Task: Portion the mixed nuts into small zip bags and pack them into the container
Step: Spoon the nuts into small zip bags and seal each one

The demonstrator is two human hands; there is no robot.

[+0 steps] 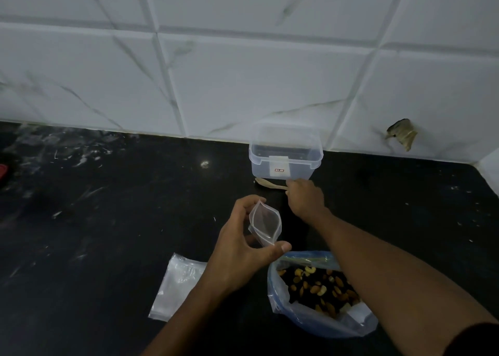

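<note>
The nut bag [318,296] sits nearest, at the desk's [108,220] front edge, right of centre: a blue-tinted plastic bag with its mouth open, showing mixed nuts [316,285], cashews and almonds among darker pieces. The right forearm crosses above its right side. Just left of it, also at the front edge, lies a flat stack of clear zip bags [178,282], partly covered by the left forearm.

The left hand [243,247] is raised over the middle of the desk. Its thumb and fingers [280,247] pinch one small zip bag [266,224], held upright with the mouth spread open; it looks empty, though the clear plastic makes that hard to confirm.

Farther back, the right hand [306,197] reaches toward the wall side of the desk. Its fingers are curled around the handle end of a pale spoon [270,183], which lies flat on the desk with its bowl pointing left.

Just behind the spoon stands the container [285,153], a clear, lidless plastic box with a white label on its front, close to the desk's back edge where the tiled wall [243,72] begins. The wall has white marbled tiles and a broken hole [402,134] toward the right. Pale smears mark the dark desk on its left half, and a red object [3,173] shows at the left edge, cut off by the frame.
</note>
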